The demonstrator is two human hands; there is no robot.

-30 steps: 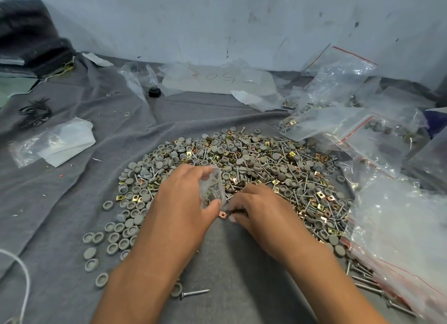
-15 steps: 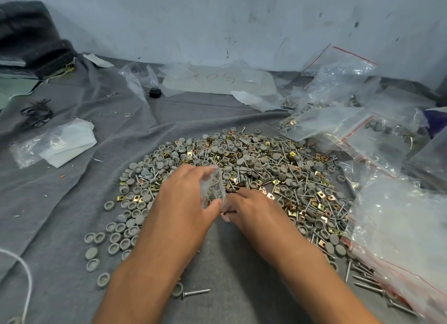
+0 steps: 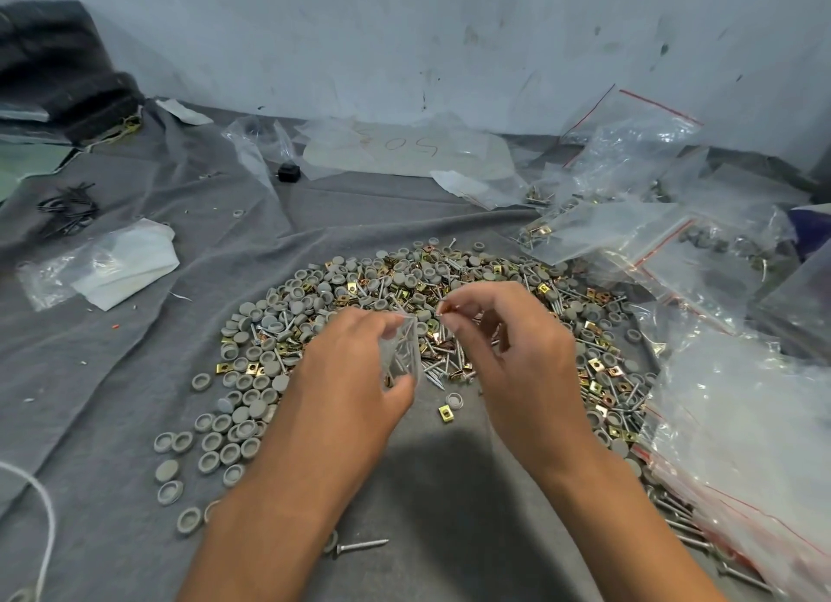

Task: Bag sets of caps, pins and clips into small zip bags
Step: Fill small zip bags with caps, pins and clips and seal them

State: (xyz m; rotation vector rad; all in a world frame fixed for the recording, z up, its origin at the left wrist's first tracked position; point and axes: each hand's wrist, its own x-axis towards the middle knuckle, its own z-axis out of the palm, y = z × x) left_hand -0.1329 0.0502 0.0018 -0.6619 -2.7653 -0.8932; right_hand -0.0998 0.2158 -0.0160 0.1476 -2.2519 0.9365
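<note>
A wide pile (image 3: 404,286) of grey round caps, steel screw pins and brass clips lies on the grey cloth (image 3: 135,376). My left hand (image 3: 346,385) holds a small clear zip bag (image 3: 401,354) upright between thumb and fingers, just above the pile's near edge. My right hand (image 3: 508,354) is raised beside the bag's mouth and pinches a small metal piece (image 3: 443,310) at its fingertips. One brass clip (image 3: 445,413) and one grey cap (image 3: 454,399) lie apart on the cloth below the bag.
Large clear bags with red zip lines (image 3: 674,250) crowd the right side, some holding parts. A folded white bag (image 3: 121,268) and black clips (image 3: 67,208) lie at the left. A loose screw (image 3: 359,546) rests near my left forearm. A wall stands behind.
My right hand has lifted off the pile with a small piece and moved up to the bag's mouth. The left hand has raised the bag slightly.
</note>
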